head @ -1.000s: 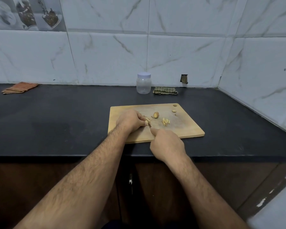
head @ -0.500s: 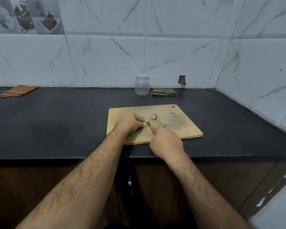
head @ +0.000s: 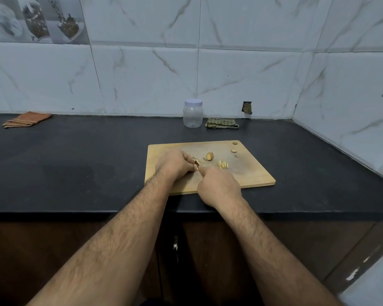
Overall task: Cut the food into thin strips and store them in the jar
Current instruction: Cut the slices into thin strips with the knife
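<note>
head view: right hand [head: 219, 187] curls round a knife that is mostly hidden; left hand [head: 172, 164] pinches food slices [head: 196, 162] on the cutting board [head: 248, 173]. beyond lie cut strips [head: 223, 164] and a brown chunk [head: 209, 156]. farther back, the lidded jar [head: 192, 115] stands by the wall

R hand [head: 218, 187] edged closer to L hand [head: 174, 165]; more strips cut.
</note>
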